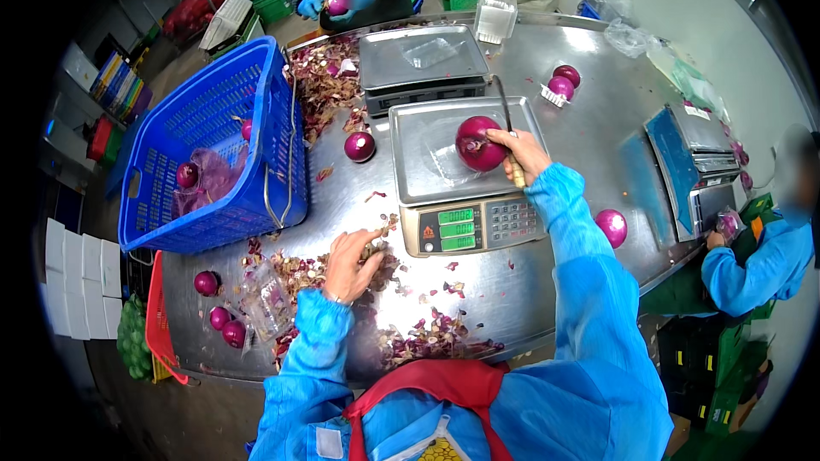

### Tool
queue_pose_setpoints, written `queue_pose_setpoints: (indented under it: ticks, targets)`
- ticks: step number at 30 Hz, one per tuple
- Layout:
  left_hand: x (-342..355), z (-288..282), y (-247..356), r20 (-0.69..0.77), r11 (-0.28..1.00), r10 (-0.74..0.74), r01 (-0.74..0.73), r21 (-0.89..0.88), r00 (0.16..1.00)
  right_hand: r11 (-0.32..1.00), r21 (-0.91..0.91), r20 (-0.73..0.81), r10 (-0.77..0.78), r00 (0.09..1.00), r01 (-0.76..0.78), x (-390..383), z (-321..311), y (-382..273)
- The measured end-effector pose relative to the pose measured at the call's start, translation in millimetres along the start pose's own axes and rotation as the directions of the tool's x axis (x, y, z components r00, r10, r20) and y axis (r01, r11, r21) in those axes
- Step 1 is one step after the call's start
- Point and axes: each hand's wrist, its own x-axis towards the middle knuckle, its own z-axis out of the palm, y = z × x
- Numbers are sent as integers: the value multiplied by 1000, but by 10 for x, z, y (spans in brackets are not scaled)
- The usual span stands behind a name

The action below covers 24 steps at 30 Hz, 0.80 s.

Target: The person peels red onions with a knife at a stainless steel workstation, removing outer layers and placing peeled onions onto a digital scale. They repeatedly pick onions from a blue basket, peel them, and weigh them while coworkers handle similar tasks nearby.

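My right hand [528, 156] is closed round the wooden handle of a knife [502, 102], whose thin dark blade points away from me. Its fingertips touch a large peeled red onion [480, 145] over the steel pan of the near weighing scale [457, 196]; I cannot tell whether the pan bears the onion's weight. A clear plastic piece lies partly under the onion. My left hand [348, 266] holds nothing, fingers apart, low over dry onion skins [312, 271] on the steel table. Another red onion [360, 147] sits left of the scale.
A blue basket [213, 213] with onions and a net bag stands left. Beyond lies a second scale [423, 60]; another scale [696, 149] is at right. More onions [611, 227] lie about the table [495, 299]. Co-workers [760, 265] stand at the far side and right.
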Motion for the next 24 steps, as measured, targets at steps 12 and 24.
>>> queue_pose_setpoints:
  ticks: [12, 24]
  targets:
    - [-664, -323, 140, -200, 932, -183, 105, -346, 963, 903, -366, -290, -340, 895, 225, -219, 204, 3]
    - [-98, -1122, 1753, -156, -66, 755, -163, -984, 637, 931, 360, -323, 179, 929, -55, -2420, 401, 2117]
